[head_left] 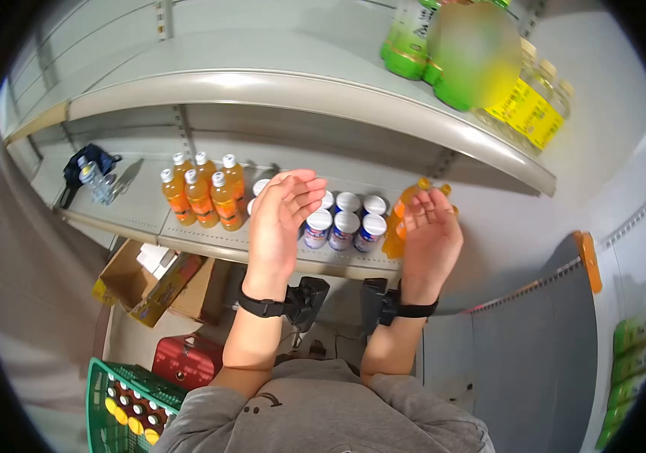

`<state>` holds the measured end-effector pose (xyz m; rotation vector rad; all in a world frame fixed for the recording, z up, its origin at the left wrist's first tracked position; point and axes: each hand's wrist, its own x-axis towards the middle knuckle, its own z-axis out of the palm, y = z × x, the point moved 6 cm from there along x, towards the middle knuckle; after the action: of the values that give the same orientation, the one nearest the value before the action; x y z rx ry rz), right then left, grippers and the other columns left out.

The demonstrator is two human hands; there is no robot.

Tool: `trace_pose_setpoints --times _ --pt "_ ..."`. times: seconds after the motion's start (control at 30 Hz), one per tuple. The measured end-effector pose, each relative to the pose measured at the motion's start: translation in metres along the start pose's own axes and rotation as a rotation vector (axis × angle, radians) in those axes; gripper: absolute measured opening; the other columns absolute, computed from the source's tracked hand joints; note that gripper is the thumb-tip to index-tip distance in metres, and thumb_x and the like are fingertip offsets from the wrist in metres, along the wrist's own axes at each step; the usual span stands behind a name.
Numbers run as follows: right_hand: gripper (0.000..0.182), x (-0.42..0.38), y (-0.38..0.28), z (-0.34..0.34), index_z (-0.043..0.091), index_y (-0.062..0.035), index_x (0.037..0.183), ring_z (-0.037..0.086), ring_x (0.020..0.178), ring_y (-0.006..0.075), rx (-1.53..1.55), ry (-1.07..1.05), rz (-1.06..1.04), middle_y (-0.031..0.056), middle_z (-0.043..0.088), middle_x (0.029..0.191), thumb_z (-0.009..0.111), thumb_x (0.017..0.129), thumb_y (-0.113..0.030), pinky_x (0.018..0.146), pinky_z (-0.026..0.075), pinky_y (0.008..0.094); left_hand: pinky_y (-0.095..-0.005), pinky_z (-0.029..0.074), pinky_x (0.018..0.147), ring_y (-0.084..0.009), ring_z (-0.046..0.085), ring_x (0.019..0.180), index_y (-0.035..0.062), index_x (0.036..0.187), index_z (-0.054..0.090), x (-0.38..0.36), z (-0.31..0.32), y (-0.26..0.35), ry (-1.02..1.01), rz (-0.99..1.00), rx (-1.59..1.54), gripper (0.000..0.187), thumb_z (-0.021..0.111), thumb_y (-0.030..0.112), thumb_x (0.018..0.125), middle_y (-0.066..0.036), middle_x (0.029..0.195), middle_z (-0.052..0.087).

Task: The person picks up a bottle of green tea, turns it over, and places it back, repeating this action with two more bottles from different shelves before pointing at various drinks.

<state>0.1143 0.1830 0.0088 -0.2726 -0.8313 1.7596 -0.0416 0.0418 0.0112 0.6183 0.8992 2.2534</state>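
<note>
Standing in a tight cluster on the middle shelf (149,219), the orange bottles (203,192) face forward, likely to be grabbed easily. Next along, the left hand (281,219) is raised open and empty, palm inward, just in front of the white-capped cans (345,223) packed in rows. Farther right, the right hand (428,238) curls loosely about another orange bottle (400,219) at the row's end, fingers not fully closed.
</note>
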Motion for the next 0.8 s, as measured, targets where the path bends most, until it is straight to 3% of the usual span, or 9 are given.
trace_pose_setpoints --times 0.43,0.67,0.8 --pt "0.020 -0.059 -0.047 -0.057 0.052 0.0022 0.094 0.053 0.081 0.0177 -0.146 0.323 -0.206 0.0101 0.057 0.086 0.043 0.081 -0.010 0.077 0.042 0.0280 -0.0299 0.042 0.079 -0.0181 0.054 0.084 0.0026 0.093 0.051 -0.015 0.031 -0.092 -0.129 -0.340 -0.122 0.025 0.044 0.023 0.082 -0.010 0.088 0.057" --pt "0.020 -0.099 -0.094 -0.093 0.052 0.0025 0.094 0.054 0.082 0.0187 -0.135 0.546 -0.343 0.0114 0.057 0.086 0.043 0.080 -0.009 0.076 0.043 0.0287 -0.0293 0.041 0.079 -0.0159 0.053 0.083 0.0043 0.092 0.053 -0.044 0.082 -0.120 -0.306 -0.482 -0.102 0.024 0.044 0.025 0.082 -0.008 0.089 0.057" --pt "0.020 -0.121 -0.129 -0.107 0.052 0.0023 0.093 0.053 0.082 0.0184 -0.138 0.571 -0.422 0.0108 0.056 0.085 0.042 0.079 -0.009 0.076 0.042 0.0290 -0.0295 0.041 0.079 -0.0161 0.053 0.083 0.0048 0.092 0.053 -0.067 0.118 -0.128 -0.375 -0.503 -0.113 0.025 0.045 0.025 0.081 -0.008 0.089 0.057"
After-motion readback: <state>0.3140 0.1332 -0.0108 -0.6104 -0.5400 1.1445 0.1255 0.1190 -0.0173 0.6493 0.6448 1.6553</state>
